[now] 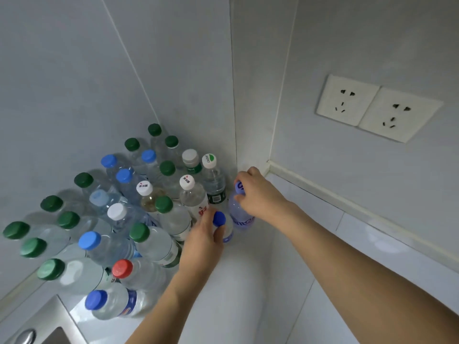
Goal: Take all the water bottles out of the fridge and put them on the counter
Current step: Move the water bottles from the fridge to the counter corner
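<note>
Several water bottles with green, blue, white and red caps stand packed together on the white counter in the corner by the wall. My left hand grips a small bottle with a dark blue cap at the group's right edge. My right hand holds the neck of a purple-tinted bottle just below its blue cap, standing nearest the corner. Both bottles are upright and appear to rest on the counter. The fridge is not in view.
A double wall socket is on the right wall above a cream ledge. A sink edge and a metal fitting show at the bottom left. Bare counter lies under and right of my arms.
</note>
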{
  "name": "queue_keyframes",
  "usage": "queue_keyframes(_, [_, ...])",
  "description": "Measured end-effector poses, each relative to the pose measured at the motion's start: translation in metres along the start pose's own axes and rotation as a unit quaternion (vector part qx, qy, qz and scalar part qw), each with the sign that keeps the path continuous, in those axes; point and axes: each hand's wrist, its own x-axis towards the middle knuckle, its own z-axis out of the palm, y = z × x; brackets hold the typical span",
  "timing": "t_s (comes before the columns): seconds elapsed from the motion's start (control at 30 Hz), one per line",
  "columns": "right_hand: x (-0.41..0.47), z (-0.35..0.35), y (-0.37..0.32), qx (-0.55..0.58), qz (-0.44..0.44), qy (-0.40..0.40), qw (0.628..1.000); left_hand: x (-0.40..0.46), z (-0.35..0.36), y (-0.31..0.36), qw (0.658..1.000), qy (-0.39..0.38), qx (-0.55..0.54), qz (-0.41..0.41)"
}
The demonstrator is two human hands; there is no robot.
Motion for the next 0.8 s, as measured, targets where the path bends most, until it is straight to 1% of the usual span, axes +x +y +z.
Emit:
queue_keyframes(0.13, [0.014, -0.001, 0.000, 0.005, -0.023, -0.009, 1.000, 0.010, 0.009, -0.004, 1.000, 0.008, 0.010, 0.007])
queue_keyframes(0.3, [0.016, 0.004, 0.002, 0.010, -0.030, -0.007, 0.999, 0.013, 0.010, -0.004, 0.998, 0.033, 0.039, 0.029])
queue_keyframes(0.4, [0.014, 0.004, 0.005, 0.013, -0.033, -0.008, 0.999, 0.012, 0.011, -0.004, 0.996, 0.036, 0.064, 0.042])
queue_keyframes(0.6, [0.015, 0.004, 0.007, 0.057, -0.042, -0.035, 0.997, 0.013, 0.010, -0.002, 0.997, 0.046, 0.063, 0.016])
queue_keyframes(0.8, [0.018, 0.007, 0.009, 0.066, -0.042, -0.036, 0.996, 0.013, 0.013, 0.001, 0.995, 0.048, 0.083, -0.013])
